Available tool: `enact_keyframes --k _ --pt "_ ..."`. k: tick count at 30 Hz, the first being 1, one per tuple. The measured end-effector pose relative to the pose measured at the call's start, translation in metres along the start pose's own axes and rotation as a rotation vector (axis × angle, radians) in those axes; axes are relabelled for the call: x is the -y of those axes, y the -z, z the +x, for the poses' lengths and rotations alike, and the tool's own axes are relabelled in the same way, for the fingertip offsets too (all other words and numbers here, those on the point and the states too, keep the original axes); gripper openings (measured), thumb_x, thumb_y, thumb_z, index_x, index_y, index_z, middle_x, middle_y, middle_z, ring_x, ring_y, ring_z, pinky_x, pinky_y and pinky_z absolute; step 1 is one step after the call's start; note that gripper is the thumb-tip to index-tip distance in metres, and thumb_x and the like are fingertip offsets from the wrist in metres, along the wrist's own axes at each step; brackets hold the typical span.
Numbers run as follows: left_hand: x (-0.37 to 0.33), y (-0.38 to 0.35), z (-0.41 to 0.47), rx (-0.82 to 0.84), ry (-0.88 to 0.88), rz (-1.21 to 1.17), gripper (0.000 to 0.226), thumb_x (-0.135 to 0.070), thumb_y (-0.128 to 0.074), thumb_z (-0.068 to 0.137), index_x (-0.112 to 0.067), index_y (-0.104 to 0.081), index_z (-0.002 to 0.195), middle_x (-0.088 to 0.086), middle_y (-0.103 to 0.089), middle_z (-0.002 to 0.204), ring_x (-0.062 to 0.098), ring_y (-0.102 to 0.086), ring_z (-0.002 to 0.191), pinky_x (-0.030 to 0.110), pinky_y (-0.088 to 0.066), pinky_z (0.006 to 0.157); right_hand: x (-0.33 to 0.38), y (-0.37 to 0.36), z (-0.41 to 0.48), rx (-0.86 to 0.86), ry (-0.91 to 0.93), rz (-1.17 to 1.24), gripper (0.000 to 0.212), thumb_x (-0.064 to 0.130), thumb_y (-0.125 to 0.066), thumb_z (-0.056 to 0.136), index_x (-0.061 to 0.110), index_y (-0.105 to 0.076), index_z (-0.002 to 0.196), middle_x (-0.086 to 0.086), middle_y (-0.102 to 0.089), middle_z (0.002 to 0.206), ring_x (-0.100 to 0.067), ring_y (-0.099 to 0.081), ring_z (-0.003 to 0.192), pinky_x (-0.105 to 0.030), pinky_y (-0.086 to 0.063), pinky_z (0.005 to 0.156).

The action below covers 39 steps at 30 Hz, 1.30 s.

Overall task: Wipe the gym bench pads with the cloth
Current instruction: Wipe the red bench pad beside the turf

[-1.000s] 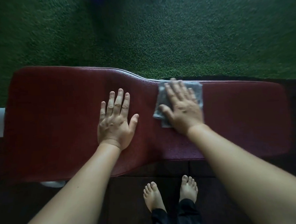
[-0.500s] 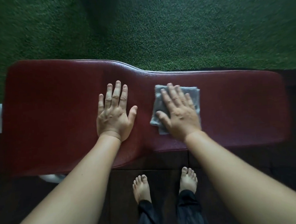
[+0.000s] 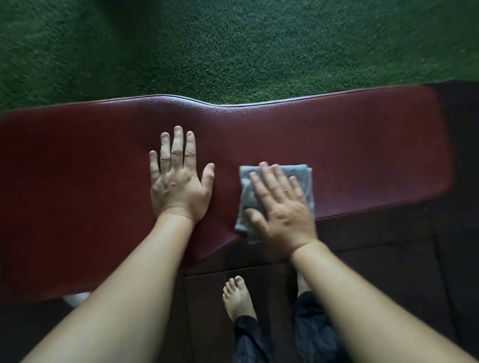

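Wiping the red bench pad (image 3: 356, 147) with the grey cloth (image 3: 246, 203)

The cloth lies flat on the pad at the near edge, one corner poking just over it; the right hand (image 3: 283, 209) presses down on it, fingers straight and spread; the left hand (image 3: 179, 184) rests flat on the pad just beside, fingers spread, holding nothing; a good wipe likely needs a firm push in long rows; the cloth could slip off the near edge; open pad waits to the right and toward the green grass floor (image 3: 225, 43).
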State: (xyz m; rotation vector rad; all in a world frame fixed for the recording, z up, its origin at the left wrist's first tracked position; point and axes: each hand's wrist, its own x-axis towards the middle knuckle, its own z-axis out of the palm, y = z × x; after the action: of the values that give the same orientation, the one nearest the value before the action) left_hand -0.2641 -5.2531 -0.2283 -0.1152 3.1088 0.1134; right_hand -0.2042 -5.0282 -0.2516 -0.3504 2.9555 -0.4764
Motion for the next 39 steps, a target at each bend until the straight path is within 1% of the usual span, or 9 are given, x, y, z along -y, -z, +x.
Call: enact_keyframes --k 4,8,12,16,19,23,30,36,39 --pt "-0.001 0.001 0.0 -0.003 0.003 0.0 0.076 -0.057 -0.029 0.102 -0.02 -0.017 0.166 0.001 -0.007 0.174 0.025 -0.003 0.16 0.05 -0.003 0.129 -0.052 0.012 0.005 -0.045 -0.277 -0.031 0.076 0.06 -0.033 0.097 0.021 -0.029 0.162 -0.003 -0.017 0.171 -0.024 -0.012 0.158 -0.049 -0.01 0.127" --pt "0.0 -0.001 0.001 0.0 0.006 0.012 0.076 -0.058 -0.03 0.101 -0.02 -0.016 0.166 0.0 -0.006 0.174 0.025 -0.003 0.161 0.052 -0.006 0.129 0.008 0.005 0.023 -0.092 -0.44 -0.016 0.08 0.06 -0.027 0.097 0.015 -0.023 0.163 -0.009 -0.011 0.172 -0.028 -0.008 0.159 -0.051 -0.005 0.127" --pt "0.001 -0.001 0.0 -0.008 -0.004 0.005 0.076 -0.057 -0.031 0.101 -0.019 -0.018 0.166 0.001 -0.008 0.174 0.026 -0.004 0.16 0.052 -0.004 0.129 0.033 0.0 0.022 -0.026 -0.138 0.0 0.078 0.057 -0.035 0.097 0.017 -0.024 0.163 -0.008 -0.013 0.172 -0.026 -0.009 0.159 -0.049 -0.005 0.128" --pt "0.001 0.0 0.0 0.006 -0.012 0.001 0.078 -0.057 -0.03 0.1 -0.017 -0.018 0.165 0.003 -0.008 0.174 0.028 -0.005 0.16 0.054 -0.005 0.128 -0.045 0.012 0.015 0.012 0.159 -0.096 0.075 0.057 -0.043 0.094 0.023 -0.033 0.161 -0.003 -0.023 0.17 -0.022 -0.02 0.157 -0.049 -0.021 0.125" --pt "0.0 0.0 0.002 0.022 -0.007 -0.019 0.077 -0.056 -0.032 0.1 -0.016 -0.021 0.165 0.005 -0.01 0.174 0.03 -0.006 0.16 0.056 -0.006 0.127 -0.105 0.029 0.017 -0.015 -0.059 -0.063 0.075 0.059 -0.039 0.094 0.025 -0.031 0.161 0.0 -0.02 0.17 -0.022 -0.016 0.157 -0.049 -0.018 0.126" --pt "-0.01 0.005 0.007 0.056 -0.062 -0.036 0.08 -0.06 -0.03 0.099 -0.015 -0.023 0.164 0.004 -0.011 0.174 0.028 -0.007 0.16 0.054 -0.005 0.128 -0.072 0.022 0.029 -0.064 -0.342 -0.042 0.078 0.06 -0.029 0.095 0.021 -0.023 0.163 -0.005 -0.013 0.172 -0.027 -0.01 0.159 -0.05 -0.007 0.127" --pt "-0.097 -0.003 0.032 0.096 -0.3 -0.046 0.078 -0.061 -0.03 0.099 -0.021 -0.02 0.166 -0.001 -0.008 0.174 0.021 -0.003 0.161 0.046 0.0 0.129 -0.117 0.029 0.008 0.021 0.214 -0.119 0.075 0.059 -0.04 0.097 0.025 -0.027 0.162 -0.001 -0.018 0.171 -0.022 -0.015 0.158 -0.048 -0.018 0.126" --pt "-0.157 -0.015 0.048 0.114 -0.414 -0.075 0.074 -0.058 -0.027 0.102 -0.022 -0.019 0.166 -0.003 -0.008 0.174 0.018 -0.002 0.161 0.045 0.0 0.13 -0.156 0.035 0.024 -0.084 -0.268 -0.017 0.078 0.062 -0.037 0.095 0.023 -0.027 0.163 -0.002 -0.017 0.171 -0.023 -0.013 0.158 -0.047 -0.011 0.126" --pt "-0.164 -0.024 0.052 0.145 -0.405 -0.035 0.073 -0.058 -0.023 0.102 -0.023 -0.015 0.167 -0.004 -0.002 0.175 0.017 0.003 0.161 0.044 0.004 0.129 -0.131 0.028 0.016 -0.086 -0.259 -0.03 0.08 0.06 -0.037 0.096 0.018 -0.024 0.163 -0.007 -0.014 0.171 -0.027 -0.01 0.159 -0.048 -0.008 0.127"
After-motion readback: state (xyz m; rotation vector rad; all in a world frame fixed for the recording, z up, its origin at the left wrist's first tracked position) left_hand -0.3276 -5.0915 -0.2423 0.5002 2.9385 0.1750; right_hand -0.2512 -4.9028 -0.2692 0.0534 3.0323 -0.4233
